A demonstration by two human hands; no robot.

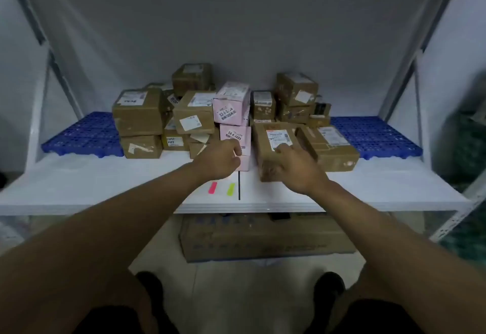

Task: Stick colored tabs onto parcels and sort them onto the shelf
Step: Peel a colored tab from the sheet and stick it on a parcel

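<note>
A heap of brown cardboard parcels and pink parcels lies on the white shelf (105, 181). My right hand (294, 168) rests on a flat brown parcel (273, 139) with a white label, fingers curled over its near edge. My left hand (218, 160) reaches to the lower pink parcel (234, 135), fingers curled at its front face. A pink tab (212, 187) and a yellow-green tab (231, 189) lie on the shelf just below my left hand.
Blue plastic grid mats lie at the left (84, 136) and at the right (373, 134) of the heap. A large cardboard box (263, 239) sits on the floor under the shelf. Metal shelf uprights stand at both sides.
</note>
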